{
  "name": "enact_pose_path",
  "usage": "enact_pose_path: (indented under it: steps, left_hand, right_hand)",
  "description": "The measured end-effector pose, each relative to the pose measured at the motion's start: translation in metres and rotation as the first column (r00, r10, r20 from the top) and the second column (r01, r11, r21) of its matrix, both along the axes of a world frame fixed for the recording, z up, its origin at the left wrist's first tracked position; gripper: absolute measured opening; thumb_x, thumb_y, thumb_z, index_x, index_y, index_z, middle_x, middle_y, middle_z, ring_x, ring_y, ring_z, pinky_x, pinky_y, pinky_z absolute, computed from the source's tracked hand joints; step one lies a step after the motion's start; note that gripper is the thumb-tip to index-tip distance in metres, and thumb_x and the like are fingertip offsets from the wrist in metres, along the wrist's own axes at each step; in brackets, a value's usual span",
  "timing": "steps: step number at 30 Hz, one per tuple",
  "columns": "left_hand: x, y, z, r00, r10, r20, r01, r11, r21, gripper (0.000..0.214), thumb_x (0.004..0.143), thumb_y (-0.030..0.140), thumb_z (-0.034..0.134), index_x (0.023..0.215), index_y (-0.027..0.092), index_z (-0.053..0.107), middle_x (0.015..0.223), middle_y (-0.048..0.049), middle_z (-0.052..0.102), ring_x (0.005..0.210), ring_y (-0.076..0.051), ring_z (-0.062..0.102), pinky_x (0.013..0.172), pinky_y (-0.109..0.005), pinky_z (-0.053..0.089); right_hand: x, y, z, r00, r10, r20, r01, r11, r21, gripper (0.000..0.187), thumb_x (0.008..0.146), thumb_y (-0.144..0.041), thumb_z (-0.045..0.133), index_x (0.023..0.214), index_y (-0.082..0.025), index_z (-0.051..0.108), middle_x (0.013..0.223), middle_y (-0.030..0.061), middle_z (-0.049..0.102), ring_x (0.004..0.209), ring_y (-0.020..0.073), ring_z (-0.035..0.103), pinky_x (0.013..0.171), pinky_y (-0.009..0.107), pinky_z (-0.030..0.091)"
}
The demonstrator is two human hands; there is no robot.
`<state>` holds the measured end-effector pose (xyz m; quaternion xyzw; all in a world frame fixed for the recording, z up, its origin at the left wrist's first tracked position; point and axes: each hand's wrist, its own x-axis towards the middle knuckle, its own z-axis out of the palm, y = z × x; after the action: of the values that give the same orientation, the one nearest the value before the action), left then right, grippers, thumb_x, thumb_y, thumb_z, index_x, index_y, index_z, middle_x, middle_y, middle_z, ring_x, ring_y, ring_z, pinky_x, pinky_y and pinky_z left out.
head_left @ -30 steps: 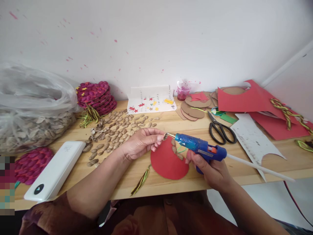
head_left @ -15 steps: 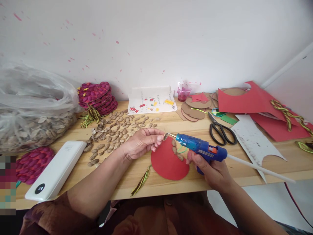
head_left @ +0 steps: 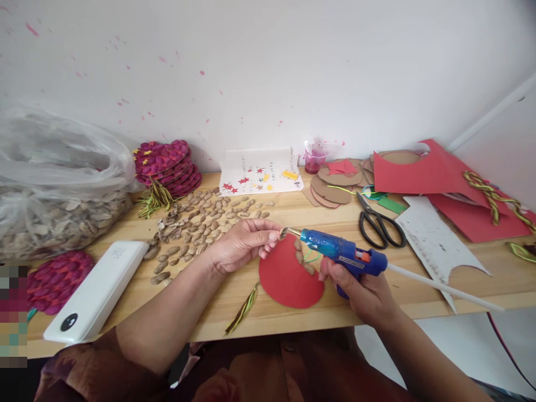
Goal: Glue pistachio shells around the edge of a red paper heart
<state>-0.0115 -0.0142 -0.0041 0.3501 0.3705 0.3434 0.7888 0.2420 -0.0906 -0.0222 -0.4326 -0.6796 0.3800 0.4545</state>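
My left hand [head_left: 240, 243] pinches a small peanut shell [head_left: 283, 233] above the wooden table [head_left: 293, 215]. My right hand [head_left: 362, 290] grips a blue glue gun [head_left: 343, 254], with a white glue stick out of its back. The gun's metal nozzle touches the shell. Below them lies a red paper circle [head_left: 287, 282] with three shells stuck along its right edge [head_left: 299, 257]. A green loop pokes out beside those shells.
Loose peanut shells [head_left: 201, 223] spread left of my hand, by a plastic bag of shells [head_left: 54, 184] and a white power bank [head_left: 98, 290]. Stacked magenta shell discs [head_left: 165, 162], black scissors [head_left: 379, 223], cardboard circles [head_left: 330, 187], red paper sheets [head_left: 435, 173] and a pink cup [head_left: 313, 156] lie behind.
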Motion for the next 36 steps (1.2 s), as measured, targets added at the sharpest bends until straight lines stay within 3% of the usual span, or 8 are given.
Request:
enact_pose_path:
  steps: [13, 23, 36]
  left_hand:
    - [-0.0008, 0.0014, -0.0028, 0.999, 0.041, 0.012, -0.041, 0.999, -0.008, 0.037, 0.059, 0.027, 0.097, 0.086, 0.012, 0.076, 0.059, 0.0019, 0.063, 0.049, -0.005, 0.053, 0.048, -0.015, 0.042]
    - [-0.0002, 0.0005, -0.0032, 0.999, 0.046, 0.013, -0.046, 0.999, -0.017, 0.038, 0.059, 0.026, 0.097, 0.086, 0.011, 0.076, 0.060, 0.0014, 0.063, 0.051, -0.005, 0.054, 0.049, -0.015, 0.043]
    - [-0.0004, 0.0015, -0.0043, 0.999, 0.037, 0.025, -0.036, 0.999, -0.029, 0.035, 0.059, 0.025, 0.097, 0.084, 0.012, 0.077, 0.058, 0.0015, 0.063, 0.050, -0.005, 0.054, 0.048, -0.014, 0.044]
  right_hand:
    - [-0.0003, 0.0006, 0.0000, 0.997, 0.069, -0.037, -0.069, 0.998, 0.003, 0.022, 0.100, -0.038, 0.058, 0.089, -0.023, 0.069, 0.079, 0.0052, 0.072, 0.074, 0.0222, 0.069, 0.068, 0.036, 0.056]
    - [-0.0021, 0.0013, 0.0053, 0.994, 0.111, 0.023, -0.112, 0.993, 0.031, 0.024, 0.100, -0.037, 0.057, 0.086, -0.023, 0.071, 0.082, 0.0067, 0.072, 0.076, 0.0233, 0.070, 0.070, 0.037, 0.057]
    - [0.0033, -0.0002, -0.0030, 0.990, 0.130, 0.058, -0.128, 0.991, -0.038, 0.019, 0.099, -0.037, 0.057, 0.089, -0.024, 0.068, 0.083, 0.0058, 0.068, 0.080, 0.0245, 0.066, 0.075, 0.039, 0.053]
